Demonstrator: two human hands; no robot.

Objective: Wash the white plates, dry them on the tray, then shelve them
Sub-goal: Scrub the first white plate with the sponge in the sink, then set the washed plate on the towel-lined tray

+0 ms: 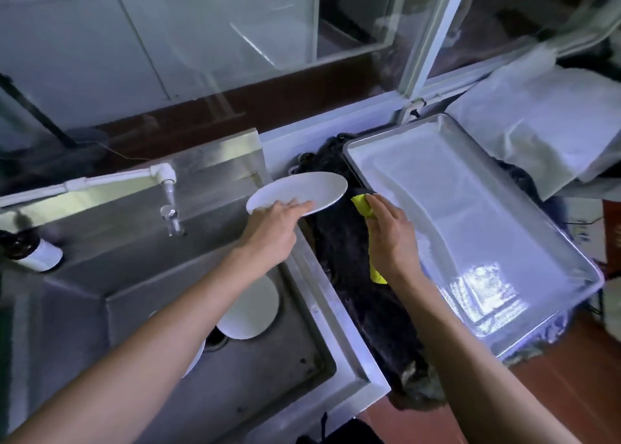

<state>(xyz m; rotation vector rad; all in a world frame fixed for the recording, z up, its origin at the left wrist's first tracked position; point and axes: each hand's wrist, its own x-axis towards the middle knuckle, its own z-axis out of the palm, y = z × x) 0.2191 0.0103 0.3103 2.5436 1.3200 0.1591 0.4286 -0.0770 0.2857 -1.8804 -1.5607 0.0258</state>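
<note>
My left hand (274, 225) grips the near rim of a white plate (302, 189), holding it tilted above the right edge of the steel sink (302, 268). My right hand (389, 231) holds a yellow cloth (363, 205) just right of that plate, over a dark mat. A second white plate (255, 309) lies in the sink basin near the drain, partly hidden by my left forearm. A third white plate (196, 358) peeks out under that arm. The large metal tray (571, 258) sits to the right with nothing on it.
A white tap (168, 194) juts over the sink's back wall. A dark bottle (30, 248) lies at the sink's left edge. A dark fuzzy mat (363, 326) runs between sink and tray. White cloth (544, 114) is piled behind the tray. Window panes rise behind.
</note>
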